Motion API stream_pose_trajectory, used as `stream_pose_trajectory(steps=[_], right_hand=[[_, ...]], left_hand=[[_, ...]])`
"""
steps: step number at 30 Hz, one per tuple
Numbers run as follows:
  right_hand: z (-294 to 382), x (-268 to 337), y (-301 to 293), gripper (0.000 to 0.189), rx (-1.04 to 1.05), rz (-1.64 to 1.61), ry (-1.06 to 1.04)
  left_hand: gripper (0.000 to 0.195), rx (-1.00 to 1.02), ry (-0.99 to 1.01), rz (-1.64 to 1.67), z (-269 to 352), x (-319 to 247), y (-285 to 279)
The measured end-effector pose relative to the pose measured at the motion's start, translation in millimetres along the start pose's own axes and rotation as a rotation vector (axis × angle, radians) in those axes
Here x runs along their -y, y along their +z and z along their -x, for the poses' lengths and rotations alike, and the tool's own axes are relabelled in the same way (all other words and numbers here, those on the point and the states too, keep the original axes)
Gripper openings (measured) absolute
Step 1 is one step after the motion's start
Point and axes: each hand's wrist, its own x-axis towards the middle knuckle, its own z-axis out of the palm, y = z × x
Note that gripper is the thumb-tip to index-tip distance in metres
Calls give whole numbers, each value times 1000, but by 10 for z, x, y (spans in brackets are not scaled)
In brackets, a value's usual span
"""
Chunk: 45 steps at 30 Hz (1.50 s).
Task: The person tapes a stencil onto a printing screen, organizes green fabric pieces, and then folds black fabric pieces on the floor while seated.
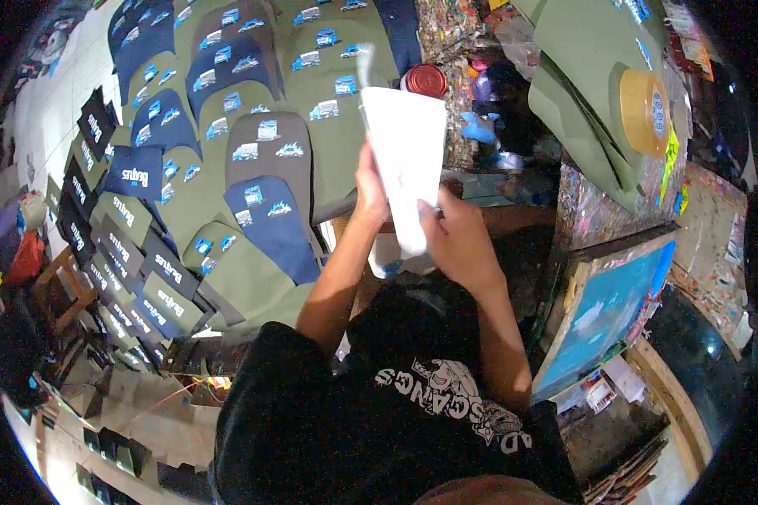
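Both of my hands are on a white tapered piece point(407, 151), wide at the far end and rounded near my body. It is overexposed, so I cannot tell whether it is paper, cloth or plastic. My left hand point(371, 189) holds its left edge. Lower down on the right, my right hand point(458, 237) grips it with the thumb on top; this hand is slightly blurred. Beyond and to the left lie printed fabric panels, among them a navy panel point(276, 230), a grey panel point(268, 170) and an olive panel point(240, 252), each bearing small blue-and-white vehicle prints.
A red round lid point(426, 80) sits behind the white piece. On the right are a roll of tape point(644, 113) on olive fabric point(597, 57) and a wooden-framed printing screen point(606, 309) with blue mesh. Dark pieces with white lettering point(132, 173) overlap at left.
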Motion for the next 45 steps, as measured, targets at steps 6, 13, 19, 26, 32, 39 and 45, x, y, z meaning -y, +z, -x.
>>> stream_pose_trajectory(steps=[6, 13, 19, 26, 32, 39, 45], right_hand=[[126, 72, -323, 22, -47, -138, 153], [348, -79, -656, 25, -75, -13, 85], [478, -10, -799, 24, -71, 73, 102], [716, 319, -1060, 16, -625, 17, 9], [762, 71, -1195, 17, -487, -194, 71], [666, 303, -1086, 29, -267, -496, 294], [435, 42, -1352, 39, 27, -194, 138]], left_hand=[[83, 449, 126, 51, -52, -294, -471], [84, 434, -169, -294, 95, -849, -377], [32, 202, -121, -1210, 355, -696, 80], [24, 284, 143, -516, 346, -597, -436], [22, 248, 250, -528, 650, -779, -391], [22, 183, 421, -692, 1008, -1005, -102], [16, 118, 397, -782, 849, -1049, -375]])
